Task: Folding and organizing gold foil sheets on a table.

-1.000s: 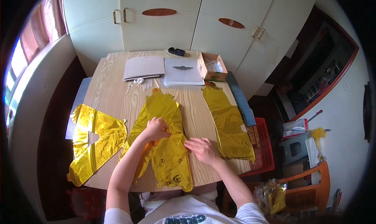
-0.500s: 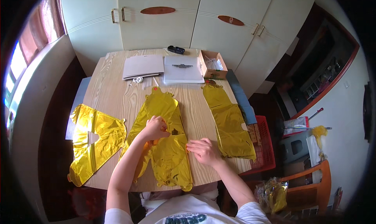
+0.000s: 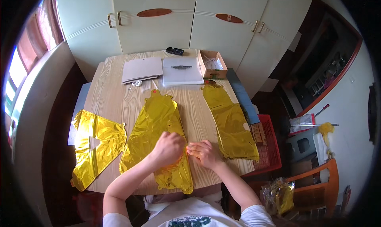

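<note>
A flat, uninflated gold foil balloon (image 3: 156,115) lies in the middle of the wooden table in front of me, with small tabs along its ends. My left hand (image 3: 170,147) rests on its middle, fingers curled down into the foil; its fingertips are hidden. At the balloon's right edge, my right hand (image 3: 204,152) pinches the foil between thumb and fingers, close beside the left. A second gold foil balloon (image 3: 103,135), with a small notch, lies flat to the left. To the right is another folded gold foil balloon (image 3: 234,125).
Along the table's far side are grey cardboard sheets (image 3: 142,69), clear plastic bags (image 3: 180,76), a black object (image 3: 174,51) and an open cardboard box (image 3: 213,64). A white roll (image 3: 137,83) sits nearby. A red crate (image 3: 272,147) and wooden chair (image 3: 317,187) stand to the right.
My left hand has moved right and toward me, over the balloon's middle opening, and now sits close to my right hand. The right hand has shifted slightly left. The whole view has turned a little.
</note>
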Demonstrator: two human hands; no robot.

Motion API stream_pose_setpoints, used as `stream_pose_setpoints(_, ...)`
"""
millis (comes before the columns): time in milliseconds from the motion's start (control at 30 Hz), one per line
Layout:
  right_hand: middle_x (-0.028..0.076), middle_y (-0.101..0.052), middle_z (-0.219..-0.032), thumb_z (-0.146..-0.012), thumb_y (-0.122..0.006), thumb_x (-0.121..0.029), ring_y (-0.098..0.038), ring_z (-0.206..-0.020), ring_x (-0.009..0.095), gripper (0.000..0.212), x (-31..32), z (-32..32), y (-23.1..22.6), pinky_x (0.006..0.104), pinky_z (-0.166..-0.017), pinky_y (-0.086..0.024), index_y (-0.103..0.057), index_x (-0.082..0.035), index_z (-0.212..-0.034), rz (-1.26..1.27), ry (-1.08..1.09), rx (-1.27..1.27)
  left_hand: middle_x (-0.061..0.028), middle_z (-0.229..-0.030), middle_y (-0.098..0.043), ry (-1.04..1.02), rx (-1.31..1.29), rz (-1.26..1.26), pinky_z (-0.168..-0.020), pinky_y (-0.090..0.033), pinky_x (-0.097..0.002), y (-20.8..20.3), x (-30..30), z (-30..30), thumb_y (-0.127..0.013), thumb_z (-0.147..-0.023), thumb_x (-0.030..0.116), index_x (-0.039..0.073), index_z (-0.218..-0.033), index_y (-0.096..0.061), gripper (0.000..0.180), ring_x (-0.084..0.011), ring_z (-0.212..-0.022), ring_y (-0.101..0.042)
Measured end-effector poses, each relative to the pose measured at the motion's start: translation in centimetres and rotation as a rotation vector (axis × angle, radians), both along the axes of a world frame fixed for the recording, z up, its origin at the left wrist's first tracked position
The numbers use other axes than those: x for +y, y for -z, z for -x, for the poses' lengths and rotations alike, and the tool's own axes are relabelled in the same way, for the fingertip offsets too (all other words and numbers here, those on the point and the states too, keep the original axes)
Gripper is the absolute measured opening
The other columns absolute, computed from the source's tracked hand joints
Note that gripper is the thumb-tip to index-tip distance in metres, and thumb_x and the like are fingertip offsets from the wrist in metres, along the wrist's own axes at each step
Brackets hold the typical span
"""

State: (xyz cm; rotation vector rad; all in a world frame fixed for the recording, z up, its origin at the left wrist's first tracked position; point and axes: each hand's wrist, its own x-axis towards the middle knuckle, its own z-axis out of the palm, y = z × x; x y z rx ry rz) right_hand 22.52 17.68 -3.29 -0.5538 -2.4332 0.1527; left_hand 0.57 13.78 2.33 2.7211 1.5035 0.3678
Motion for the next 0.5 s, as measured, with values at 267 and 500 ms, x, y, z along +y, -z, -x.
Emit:
stream_pose_setpoints(267, 0.001, -0.072, -0.095, -0.082, -0.065, -0.013, -0.063, -0.102, 0.018, 0.011, 0.1, -0.2, 0.5, 0.037, -0.09, -0.044, -0.073, -0.009, -0.087, 0.014, 0.027, -0.044, -0.001, -0.119, -0.064, 0.013, -0.021, -0.042, -0.083, -0.042, -0.0382, 2.0, -0.8, -1.4, -0.064, -0.08, 0.023, 0.011, -0.101, -0.069, 0.024, -0.0183, -0.103, -0.056)
stream_pose_setpoints(500, 0.001, -0.072, -0.096, -0.08, -0.064, -0.013, -0.062, -0.103, 0.018, 0.013, 0.0, -0.3, 0.8, 0.0371, -0.091, -0.044, -0.074, -0.008, -0.088, 0.031, 0.022, -0.039, -0.0008, -0.121, -0.064, -0.034, -0.019, -0.084, -0.083, -0.042, -0.039, 2.4, -0.3, -1.4, -0.064, -0.081, 0.024, 0.011, -0.105, -0.069, 0.028, -0.019, -0.103, -0.056)
